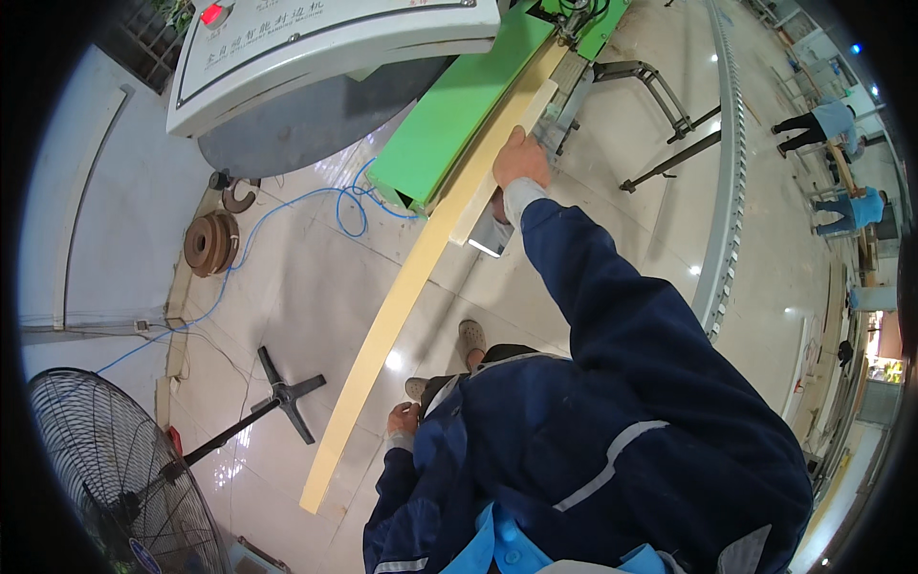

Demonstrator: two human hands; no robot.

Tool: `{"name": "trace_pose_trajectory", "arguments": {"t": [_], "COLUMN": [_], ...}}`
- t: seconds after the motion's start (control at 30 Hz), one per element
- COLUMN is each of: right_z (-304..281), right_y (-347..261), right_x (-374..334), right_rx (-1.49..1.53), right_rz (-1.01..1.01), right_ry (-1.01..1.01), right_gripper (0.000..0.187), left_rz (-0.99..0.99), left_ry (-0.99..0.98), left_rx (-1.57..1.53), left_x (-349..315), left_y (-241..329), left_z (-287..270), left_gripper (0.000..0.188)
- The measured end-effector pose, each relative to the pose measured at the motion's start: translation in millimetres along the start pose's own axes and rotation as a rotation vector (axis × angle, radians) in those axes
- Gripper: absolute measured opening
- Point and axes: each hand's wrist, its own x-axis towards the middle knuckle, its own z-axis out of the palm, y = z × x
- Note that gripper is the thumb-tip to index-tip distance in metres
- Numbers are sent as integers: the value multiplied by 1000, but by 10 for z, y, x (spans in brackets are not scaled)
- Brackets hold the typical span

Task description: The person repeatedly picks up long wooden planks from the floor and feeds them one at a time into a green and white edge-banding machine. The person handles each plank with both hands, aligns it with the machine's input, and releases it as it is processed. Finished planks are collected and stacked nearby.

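Note:
A long, narrow yellow board (pixel 373 349) slants from the green machine (pixel 459 105) down to the lower left, its near end hanging past the machine. Against its right side lies a shorter pale strip (pixel 470 218). My right hand (pixel 522 161) is closed over that strip, on the machine's right side; some of its fingers are hidden behind the wrist and palm. Low beside my body, to the right of the board and apart from it, hangs my left hand (pixel 404 417). Its fingers are loosely curled, and I see nothing in them.
A white control box (pixel 325 57) with a red button overhangs the machine's left. A black fan (pixel 124 478) stands lower left, near brown banding rolls (pixel 210 243) and a blue hose (pixel 287 204). A long metal rail (pixel 719 239) runs along the right; other people (pixel 834 120) stand beyond.

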Motion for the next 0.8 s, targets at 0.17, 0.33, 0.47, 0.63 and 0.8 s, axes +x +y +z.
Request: {"name": "trace_pose_trajectory", "arguments": {"t": [0.17, 0.33, 0.47, 0.63, 0.8], "right_z": [-59, -118, -128, -147, -135], "right_y": [-34, -31, -47, -60, -45], "right_x": [-27, -81, -98, -88, -50], "right_rx": [-30, 5, 30, -30, -35], "right_rz": [18, -77, -4, 38, 23], "right_ry": [-39, -36, -29, -63, -73], "right_gripper": [51, 62, 61, 52, 55], "left_rz": [-31, -45, -49, -41, -38], "left_ry": [20, 7, 11, 19, 0], "left_rx": [-62, -39, 8, 23, 15], "left_x": [-84, -187, -224, -209, -154], "left_y": [33, 80, 84, 28, 23], "left_z": [-10, -34, -57, -74, -83], "left_gripper": [51, 52, 52, 53, 53]}}
